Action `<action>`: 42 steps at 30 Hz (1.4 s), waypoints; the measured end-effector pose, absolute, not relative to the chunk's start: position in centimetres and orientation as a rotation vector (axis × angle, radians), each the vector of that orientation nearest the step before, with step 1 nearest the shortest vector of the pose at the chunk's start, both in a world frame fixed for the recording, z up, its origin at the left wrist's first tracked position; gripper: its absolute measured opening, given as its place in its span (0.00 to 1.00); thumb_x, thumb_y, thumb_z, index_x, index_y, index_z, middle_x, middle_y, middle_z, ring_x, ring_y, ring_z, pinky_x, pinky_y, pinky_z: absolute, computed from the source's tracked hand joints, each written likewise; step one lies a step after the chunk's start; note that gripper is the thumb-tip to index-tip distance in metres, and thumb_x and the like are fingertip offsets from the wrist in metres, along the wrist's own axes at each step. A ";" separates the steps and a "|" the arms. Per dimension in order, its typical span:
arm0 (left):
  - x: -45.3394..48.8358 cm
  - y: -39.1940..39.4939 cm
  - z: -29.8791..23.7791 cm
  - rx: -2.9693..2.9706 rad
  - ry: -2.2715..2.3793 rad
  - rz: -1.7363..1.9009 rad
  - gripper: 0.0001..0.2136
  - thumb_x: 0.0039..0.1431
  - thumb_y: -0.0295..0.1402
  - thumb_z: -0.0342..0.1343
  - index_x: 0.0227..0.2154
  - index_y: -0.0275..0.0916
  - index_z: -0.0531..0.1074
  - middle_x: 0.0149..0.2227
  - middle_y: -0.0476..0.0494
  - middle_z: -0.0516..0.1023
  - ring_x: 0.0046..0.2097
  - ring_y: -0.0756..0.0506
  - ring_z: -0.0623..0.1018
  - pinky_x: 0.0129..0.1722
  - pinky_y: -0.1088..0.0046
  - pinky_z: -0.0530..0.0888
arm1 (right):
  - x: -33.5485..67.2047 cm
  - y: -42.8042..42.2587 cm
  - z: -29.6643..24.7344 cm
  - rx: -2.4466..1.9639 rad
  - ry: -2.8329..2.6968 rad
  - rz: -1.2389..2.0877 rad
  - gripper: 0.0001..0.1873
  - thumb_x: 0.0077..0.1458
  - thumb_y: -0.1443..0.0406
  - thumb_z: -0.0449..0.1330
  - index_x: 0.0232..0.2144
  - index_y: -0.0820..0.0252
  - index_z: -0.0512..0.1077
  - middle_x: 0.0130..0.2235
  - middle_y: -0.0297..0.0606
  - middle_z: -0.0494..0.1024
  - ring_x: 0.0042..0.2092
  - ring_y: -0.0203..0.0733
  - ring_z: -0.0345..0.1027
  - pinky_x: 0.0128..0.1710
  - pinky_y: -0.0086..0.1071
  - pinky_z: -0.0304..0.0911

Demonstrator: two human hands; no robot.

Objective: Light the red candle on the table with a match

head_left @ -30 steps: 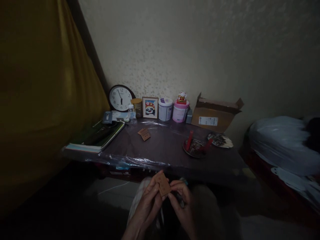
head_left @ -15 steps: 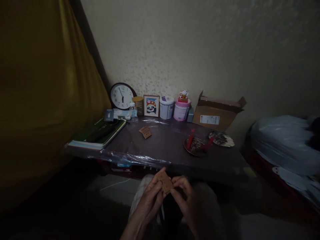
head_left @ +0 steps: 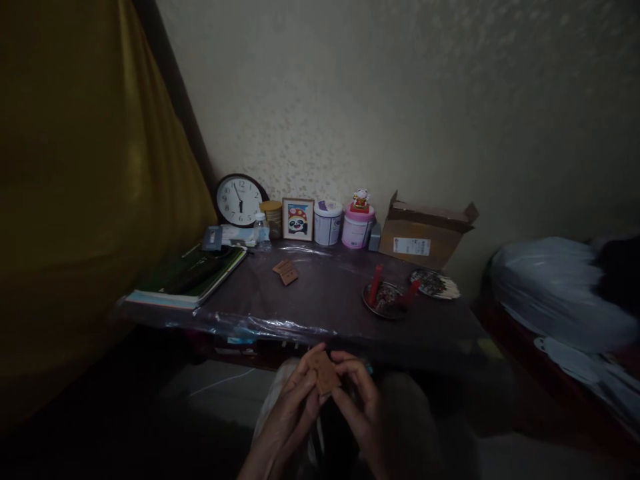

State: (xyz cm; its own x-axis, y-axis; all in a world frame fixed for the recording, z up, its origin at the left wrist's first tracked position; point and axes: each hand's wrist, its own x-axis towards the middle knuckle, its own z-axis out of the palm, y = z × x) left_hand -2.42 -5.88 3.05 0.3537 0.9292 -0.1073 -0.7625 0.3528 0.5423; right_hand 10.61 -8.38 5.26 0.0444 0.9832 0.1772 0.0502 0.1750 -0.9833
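Note:
Low in the picture, over my lap and just in front of the table edge, my left hand [head_left: 290, 407] and my right hand [head_left: 357, 400] pinch a small flat brown piece [head_left: 324, 372] between their fingertips. The piece is roughly square and tilted. Both hands are closed on it, the left from the left side, the right from the right. Two similar brown pieces [head_left: 285, 271] lie on the dark table [head_left: 320, 300], apart from my hands.
Along the wall stand a clock [head_left: 239, 199], a framed panda picture [head_left: 298, 219], two tubs [head_left: 329, 223] and an open cardboard box [head_left: 423, 235]. Books [head_left: 190, 277] lie at the left; a dish with red candles [head_left: 386, 297] and sticks sits right. A yellow curtain hangs left.
My hands have turned the brown piece slightly and shifted a little left with the view. Nothing on the table has moved.

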 end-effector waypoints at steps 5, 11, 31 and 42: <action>-2.1 -6.1 3.8 0.431 0.414 1.114 0.17 0.57 0.30 0.56 0.51 0.44 0.72 0.47 0.40 0.78 0.45 0.44 0.77 0.45 0.68 0.71 | 10.3 -8.6 6.3 -1.080 -1.192 1.162 0.09 0.51 0.63 0.60 0.37 0.55 0.70 0.55 0.41 0.70 0.56 0.49 0.63 0.54 0.39 0.58; -1.7 -6.3 4.2 0.413 0.434 1.109 0.18 0.58 0.31 0.55 0.52 0.45 0.71 0.47 0.40 0.78 0.49 0.42 0.75 0.47 0.67 0.70 | 10.1 -8.7 6.6 -1.057 -1.166 1.178 0.12 0.53 0.61 0.58 0.41 0.52 0.69 0.48 0.36 0.74 0.47 0.43 0.69 0.46 0.32 0.65; -2.0 -6.5 4.4 0.357 0.407 1.035 0.22 0.59 0.31 0.54 0.57 0.47 0.63 0.41 0.42 0.80 0.36 0.48 0.79 0.36 0.72 0.74 | 12.7 -7.1 5.8 -1.027 -1.191 1.215 0.18 0.50 0.59 0.63 0.45 0.54 0.70 0.45 0.40 0.78 0.48 0.46 0.71 0.49 0.39 0.66; -2.5 -7.4 3.1 0.375 0.394 0.864 0.23 0.60 0.35 0.51 0.58 0.42 0.62 0.37 0.37 0.79 0.32 0.46 0.79 0.32 0.72 0.72 | 13.7 -5.2 6.4 -1.257 -1.327 1.184 0.12 0.46 0.57 0.63 0.20 0.59 0.73 0.19 0.29 0.73 0.24 0.35 0.67 0.28 0.28 0.63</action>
